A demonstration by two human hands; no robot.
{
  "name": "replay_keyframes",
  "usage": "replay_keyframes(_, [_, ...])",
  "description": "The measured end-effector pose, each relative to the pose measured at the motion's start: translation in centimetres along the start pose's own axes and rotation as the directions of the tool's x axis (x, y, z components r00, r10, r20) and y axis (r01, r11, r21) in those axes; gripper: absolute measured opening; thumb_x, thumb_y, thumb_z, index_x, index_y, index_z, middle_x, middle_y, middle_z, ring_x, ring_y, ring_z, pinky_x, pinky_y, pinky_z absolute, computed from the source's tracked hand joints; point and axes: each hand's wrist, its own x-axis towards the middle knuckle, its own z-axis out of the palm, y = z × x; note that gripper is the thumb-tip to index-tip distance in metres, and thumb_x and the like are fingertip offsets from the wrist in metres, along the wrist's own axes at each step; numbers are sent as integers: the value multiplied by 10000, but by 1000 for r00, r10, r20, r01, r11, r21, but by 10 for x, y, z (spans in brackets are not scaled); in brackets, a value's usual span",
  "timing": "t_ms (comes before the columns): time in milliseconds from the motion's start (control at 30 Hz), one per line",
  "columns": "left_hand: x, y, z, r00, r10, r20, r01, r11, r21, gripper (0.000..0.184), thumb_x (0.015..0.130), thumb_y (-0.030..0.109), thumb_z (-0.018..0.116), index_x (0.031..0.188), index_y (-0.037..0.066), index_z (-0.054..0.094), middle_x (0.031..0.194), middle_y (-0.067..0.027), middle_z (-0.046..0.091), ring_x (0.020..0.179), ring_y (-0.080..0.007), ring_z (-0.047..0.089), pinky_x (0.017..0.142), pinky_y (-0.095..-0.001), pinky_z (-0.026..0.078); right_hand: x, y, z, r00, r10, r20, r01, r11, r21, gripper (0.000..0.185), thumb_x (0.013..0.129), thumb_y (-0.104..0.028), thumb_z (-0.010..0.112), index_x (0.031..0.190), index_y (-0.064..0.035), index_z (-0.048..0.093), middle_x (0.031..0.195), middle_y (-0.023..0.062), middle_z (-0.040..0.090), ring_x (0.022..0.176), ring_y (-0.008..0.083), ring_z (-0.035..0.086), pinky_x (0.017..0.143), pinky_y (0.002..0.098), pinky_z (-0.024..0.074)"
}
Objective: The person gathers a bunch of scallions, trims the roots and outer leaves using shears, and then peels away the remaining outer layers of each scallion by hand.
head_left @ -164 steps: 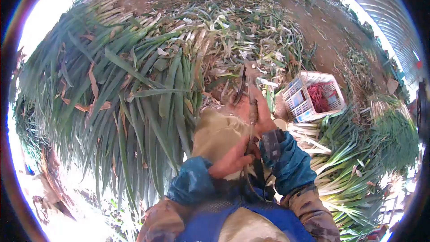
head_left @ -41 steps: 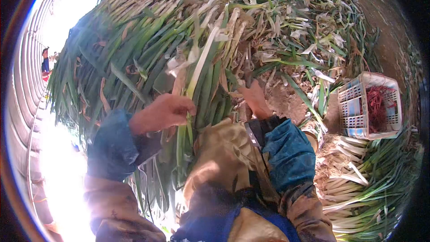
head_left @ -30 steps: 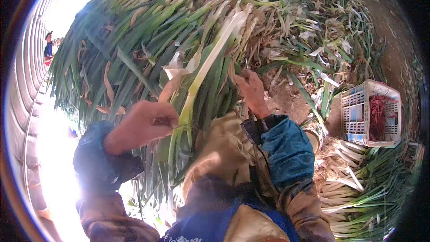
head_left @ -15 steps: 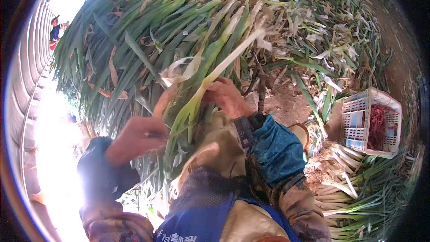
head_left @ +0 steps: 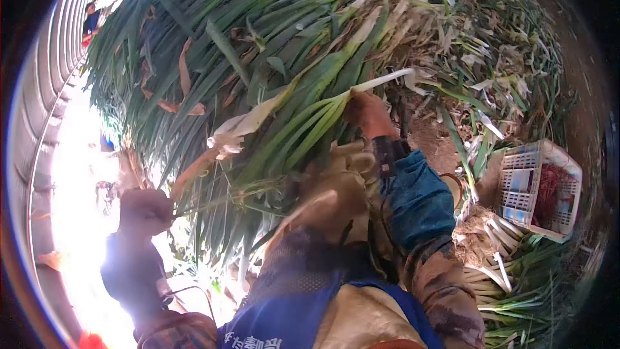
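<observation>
My right hand [head_left: 371,115] is closed round a long green onion [head_left: 332,105]. The onion's white end points up and right, while its green leaves fan down to the left. Off at lower left, my left hand [head_left: 146,212] is a closed, blurred fist, and a thin leaf strip [head_left: 210,205] runs from it toward the onion's leaves. Behind both hands lies a big heap of untrimmed green onions [head_left: 194,58], with a pale dry leaf [head_left: 242,123] hanging at its near edge.
At right stands a white plastic basket [head_left: 522,184] holding red string [head_left: 551,187]. Below it lies a pile of cleaned green onions [head_left: 497,278]. Loose peelings [head_left: 475,58] cover the ground at upper right. A ribbed wall [head_left: 48,103] runs along the left, with another person [head_left: 91,21] far off.
My left hand has moved away down and left, drawing out a thin leaf strip. My right hand has shifted up and right with the onion, which now lies flatter.
</observation>
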Motion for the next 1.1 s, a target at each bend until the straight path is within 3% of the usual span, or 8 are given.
replay_keyframes(100, [-41, -23, -37, 965, 22, -260, -85, 968, -234, 212, 520, 64, 603, 710, -9, 545, 572, -59, 491, 500, -123, 456, 414, -230, 364, -1, 1, -9, 997, -47, 54, 52, 993, -102, 192, 850, -181, 563, 985, -45, 560, 890, 111, 613, 719, 206, 615, 612, 315, 506])
replay_keyframes(233, [-81, -22, -67, 865, 26, -502, -24, 1000, 11, 116, 609, 80, 548, 695, 23, 494, 565, -29, 435, 477, -109, 416, 414, -226, 373, 20, 31, -35, 980, -74, 186, 133, 936, -325, 219, 849, -183, 585, 997, -22, 579, 875, 85, 610, 763, 190, 600, 661, 282, 489])
replay_keyframes(333, [-95, -38, -95, 865, 14, -502, -4, 1000, 21, 129, 609, 62, 562, 721, 16, 518, 589, -32, 461, 491, -106, 434, 430, -230, 377, -20, 6, 8, 999, 51, 16, -51, 999, -11, 161, 865, -217, 583, 924, -67, 579, 775, 30, 591, 691, 149, 579, 620, 299, 480])
replay_keyframes(400, [-97, -54, -111, 863, -2, -504, 8, 1000, 11, 140, 610, 50, 572, 738, 11, 534, 605, -33, 479, 501, -104, 446, 440, -232, 380, -7, 14, -19, 988, -96, 120, 125, 957, -263, 165, 860, -217, 587, 925, -66, 578, 787, 35, 596, 691, 152, 582, 617, 302, 479])
replay_keyframes(633, [-110, -96, -162, 848, -100, -520, 58, 994, -97, 189, 611, 9, 607, 799, -6, 590, 661, -39, 541, 533, -99, 487, 477, -240, 390, -37, -6, 24, 998, -49, 43, 62, 915, -400, 238, 818, -178, 614, 987, -14, 575, 815, 81, 616, 739, 245, 612, 681, 331, 489])
replay_keyframes(733, [-112, -114, -183, 853, -168, -494, 88, 980, -181, 213, 612, -9, 622, 825, -14, 614, 685, -42, 567, 547, -96, 505, 493, -243, 395, -43, 3, 26, 907, -315, 278, 244, -143, -959, 391, 751, -182, 668, 1090, -50, 524, 943, 122, 605, 817, 332, 597, 704, 352, 484])
replay_keyframes(900, [-99, -146, -212, 936, -23, -350, 164, 910, 381, 191, 712, 83, 573, 867, -27, 593, 638, -41, 538, 514, -96, 484, 484, -226, 406, -84, 9, 82, 766, -307, 565, 484, -303, -821, 695, 670, -131, 711, 1272, -74, 369, 1264, 195, 397, 1068, 393, 480, 803, 434, 464])
replay_keyframes(1100, [-130, -153, -237, 822, -197, -535, 420, 844, 333, 120, 732, 89, 534, 766, -16, 581, 618, -8, 521, 506, -77, 470, 473, -229, 379, -67, 31, 99, 687, -149, 711, 603, -429, -672, 791, 633, -22, 693, 1318, -72, 302, 1267, 221, 385, 1052, 440, 467, 806, 465, 455])
